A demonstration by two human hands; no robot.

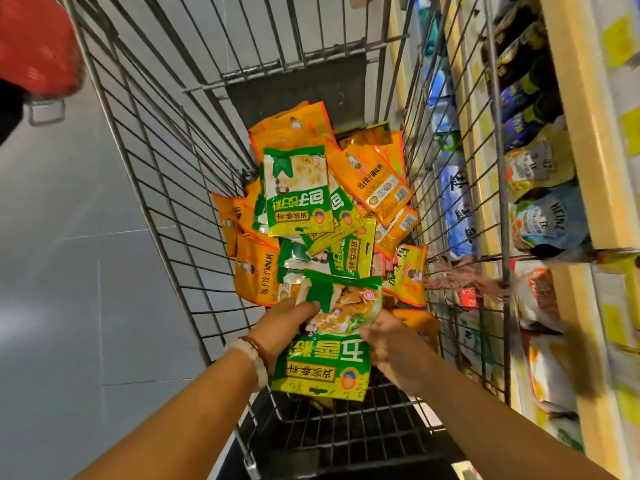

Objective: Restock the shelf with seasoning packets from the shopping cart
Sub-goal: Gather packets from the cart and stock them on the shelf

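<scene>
I am looking down into a wire cart (145, 174). Both hands meet at six o'clock, near the cart's close end, holding one green packet (327, 344) between them. My left hand (282, 329) grips its left edge, thumb curled over the front at nine o'clock of the packet. My right hand (388, 344) grips the right edge at three o'clock, fingers curled behind it. The packet lies flat-faced toward me, above the cart floor.

Beyond it, toward twelve o'clock, a loose pile (322, 202) of green and orange packets lies overlapping in the cart. The shelf (588, 140) runs along three o'clock, outside the cart's right wall, already stocked with other pouches.

I judge these packets light, thin and floppy, with glossy film that may slip. They would bend rather than break. The firmest hold is likely a pinch on a sealed edge or corner, thumb in front, fingers behind, several stacked together if squared up first.
</scene>
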